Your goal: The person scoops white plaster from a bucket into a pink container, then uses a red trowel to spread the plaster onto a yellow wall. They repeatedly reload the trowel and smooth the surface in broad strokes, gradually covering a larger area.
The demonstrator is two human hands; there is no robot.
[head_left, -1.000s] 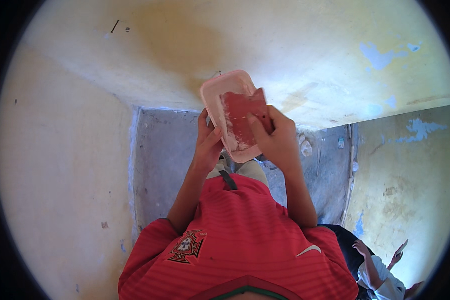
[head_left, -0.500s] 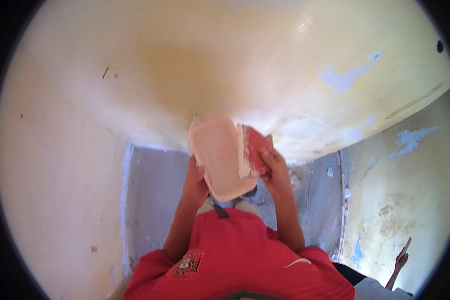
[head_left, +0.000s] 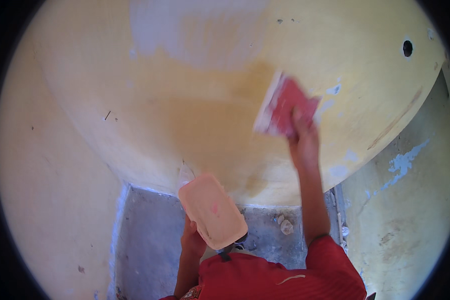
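Right grip (head_left: 305,136) clasping scraper (head_left: 286,105), left grip (head_left: 193,239) clutching tray (head_left: 212,212), yellow wall (head_left: 200,125) ahead, pale lumps (head_left: 286,227) on floor (head_left: 152,235)

The tray (head_left: 210,220) sits in the lower middle of the frame, in the left hand (head_left: 193,241), which is at its lower-left side. The spreader (head_left: 286,107) is in the right hand (head_left: 304,136), up and right of the tray, before the front wall (head_left: 195,115). 1 hole (head_left: 407,48) is in that wall, upper right. 2 lumps (head_left: 286,226) lie on the floor (head_left: 150,240), right of the tray.
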